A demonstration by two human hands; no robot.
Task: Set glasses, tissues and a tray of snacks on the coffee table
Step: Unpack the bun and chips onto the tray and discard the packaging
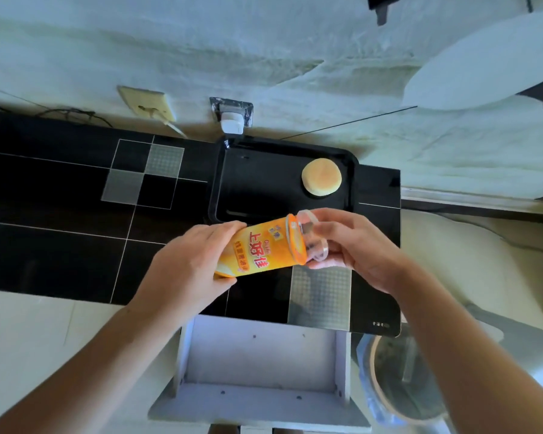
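My left hand [188,264] grips the lower end of an orange snack canister [261,249] with red lettering, tilted on its side above the black table [60,214]. My right hand [355,245] holds the clear plastic lid [314,238] at the canister's open end. Just beyond the canister lies a black tray [264,177], and one round golden bun [321,177] sits in its far right corner. The rest of the tray's floor shows bare. No glasses or tissues are in view.
A white open drawer [257,358] sticks out below the table's near edge. A bin with a plastic liner [398,380] stands at the lower right. Wall sockets [232,115] and a cable sit behind the table. A pale round surface [483,61] is at the upper right.
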